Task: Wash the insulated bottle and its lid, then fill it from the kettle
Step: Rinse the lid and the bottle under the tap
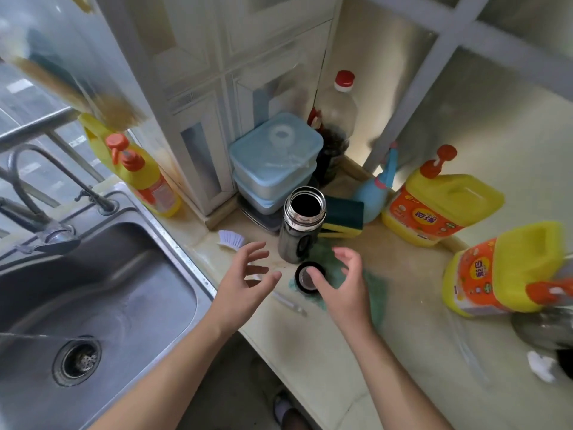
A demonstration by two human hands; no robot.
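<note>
The dark insulated bottle (300, 226) stands upright on the counter with its mouth uncovered. Its black lid (305, 277) lies on a green cloth (376, 290) just in front of it, inner side up. My left hand (248, 276) hovers to the left of the bottle with fingers spread, holding nothing. My right hand (342, 282) hovers over the cloth beside the lid, fingers loosely curved and empty; its index finger reaches over the lid. No kettle is plainly in view.
A steel sink (93, 293) with a faucet (46, 181) lies to the left. A brush (231, 238), a sponge (344, 218), stacked blue containers (274, 162) and several yellow detergent bottles (434, 209) crowd the counter's back and right.
</note>
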